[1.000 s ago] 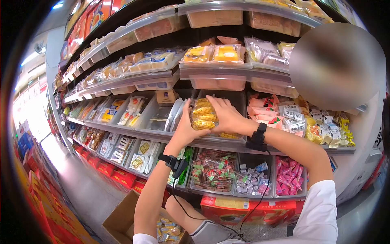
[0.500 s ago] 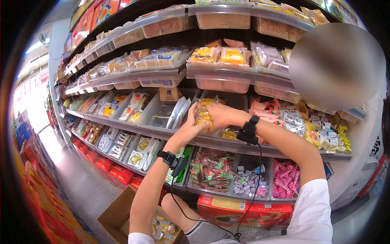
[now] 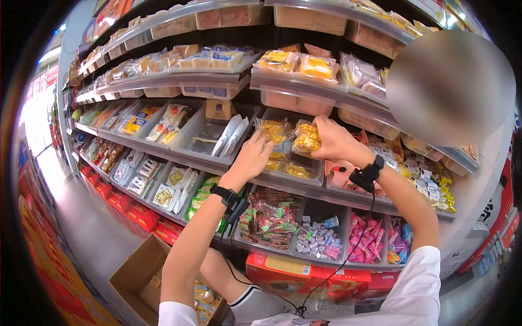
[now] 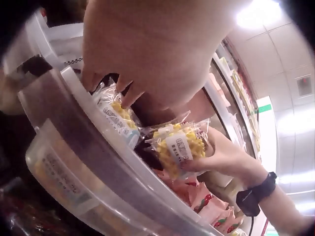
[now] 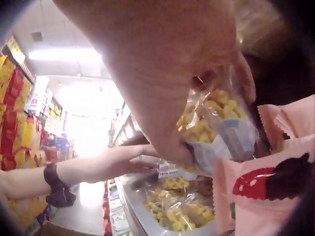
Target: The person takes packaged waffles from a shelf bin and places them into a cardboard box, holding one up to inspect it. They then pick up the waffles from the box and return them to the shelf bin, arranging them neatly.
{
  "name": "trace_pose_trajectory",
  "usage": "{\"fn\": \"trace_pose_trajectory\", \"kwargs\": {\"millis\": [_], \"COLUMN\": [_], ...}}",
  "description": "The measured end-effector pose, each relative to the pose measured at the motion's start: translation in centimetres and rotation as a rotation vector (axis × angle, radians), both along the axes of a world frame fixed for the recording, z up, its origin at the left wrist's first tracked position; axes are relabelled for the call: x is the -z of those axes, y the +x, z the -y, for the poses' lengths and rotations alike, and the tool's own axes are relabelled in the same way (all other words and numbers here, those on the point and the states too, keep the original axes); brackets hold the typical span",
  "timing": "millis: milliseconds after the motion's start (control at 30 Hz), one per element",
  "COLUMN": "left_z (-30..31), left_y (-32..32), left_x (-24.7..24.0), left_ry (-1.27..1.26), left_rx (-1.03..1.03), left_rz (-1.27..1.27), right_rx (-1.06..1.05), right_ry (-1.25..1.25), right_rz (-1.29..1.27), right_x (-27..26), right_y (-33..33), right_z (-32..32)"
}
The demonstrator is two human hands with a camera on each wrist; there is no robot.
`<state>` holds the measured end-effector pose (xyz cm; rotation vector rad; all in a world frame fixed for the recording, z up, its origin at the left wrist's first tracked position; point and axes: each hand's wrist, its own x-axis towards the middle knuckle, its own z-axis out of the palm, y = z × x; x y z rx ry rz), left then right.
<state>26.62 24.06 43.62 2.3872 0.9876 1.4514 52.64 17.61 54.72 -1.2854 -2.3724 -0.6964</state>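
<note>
In the head view my right hand (image 3: 338, 142) pinches a clear packet of yellow snacks (image 3: 307, 137) above a bin in the middle row. The left wrist view shows that packet (image 4: 182, 147) with the right thumb across its front. To its left, my left hand (image 3: 253, 156) rests its extended fingers on another yellow packet (image 3: 276, 133) inside the bin. In the left wrist view those fingers lie over the top of this packet (image 4: 118, 118). More yellow packets (image 3: 298, 171) lie at the bin's front. From the right wrist, the held packet (image 5: 216, 123) shows a pale blue label.
Left of the bin is one with white packets (image 3: 231, 136); right of it are pink packets (image 3: 340, 171). Bins of small sweets (image 3: 319, 239) run below, bagged bread (image 3: 318, 66) above. An open cardboard box (image 3: 136, 271) stands on the floor. A blurred round patch covers the upper right.
The hands have moved apart. The right hand has shifted right with one packet, while the left hand stays at the bin's left on another. The head view has shifted slightly.
</note>
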Motion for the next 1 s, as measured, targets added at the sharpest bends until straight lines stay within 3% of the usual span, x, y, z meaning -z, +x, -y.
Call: {"fn": "trace_pose_trajectory", "kwargs": {"millis": [100,233,333,567,667,1000], "left_z": [-0.3,0.2,0.5,1.3,1.6,1.4], "left_y": [0.7,0.5,0.6,0.7,1.1,1.5], "left_x": [1.2,1.8,1.8,1.7,1.8,3.6], "left_ry": [0.072,0.173,0.176,0.132,0.142,0.244], "left_rx": [-0.143,-0.183,-0.255,-0.349,-0.353,-0.36], "left_rz": [-0.034,-0.078,-0.104,-0.121,-0.105,-0.068], "right_rx": [0.002,0.045,0.168,0.249,0.195,0.287], "right_ry": [0.022,0.131,0.017,0.048,0.114,-0.158], "right_rz": [0.043,0.065,-0.015,-0.157,-0.069,0.189], "right_x": [0.7,1.1,1.8,2.2,2.6,1.8], "right_y": [-0.7,-1.1,-1.8,-0.2,-0.8,-2.3], "right_z": [0.1,0.1,0.6,-0.6,-2.3,-7.7]}}
